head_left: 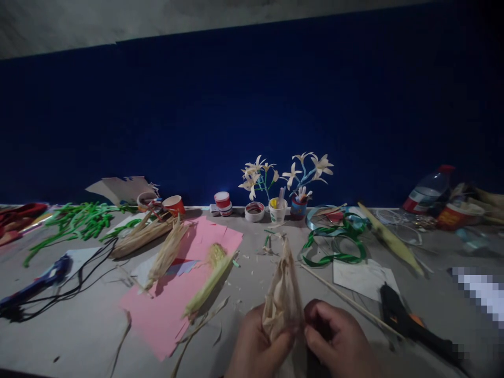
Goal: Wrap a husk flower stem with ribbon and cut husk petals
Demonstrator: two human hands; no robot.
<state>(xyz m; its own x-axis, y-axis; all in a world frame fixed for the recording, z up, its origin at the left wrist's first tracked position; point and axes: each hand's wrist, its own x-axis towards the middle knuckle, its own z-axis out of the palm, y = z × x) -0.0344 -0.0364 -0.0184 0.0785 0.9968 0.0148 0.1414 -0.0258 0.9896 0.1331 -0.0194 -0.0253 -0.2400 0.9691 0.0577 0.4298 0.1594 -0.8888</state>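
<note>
A dry, pale corn husk [284, 286] stands upright in front of me, its narrow tip pointing away toward the back of the table. My left hand [262, 344] is closed around its lower part, thumb lying across the front. At the husk's right edge, my right hand [334, 336] has thumb and curled fingers drawn together in a pinch; the exact bit between the fingertips is partly hidden. Left of the hands, a greenish corn husk [208, 283] with silk at its top lies on pink paper [151, 310]. More dry husks [167, 252] lie farther left.
Two sprays of white husk flowers [258, 176] stand in small cups at the back. A black glue gun [417, 325] lies at right, near a thin stick [350, 299] and green ribbon [334, 257]. At left are a blue tool [47, 278] with black cord and green stems [81, 220].
</note>
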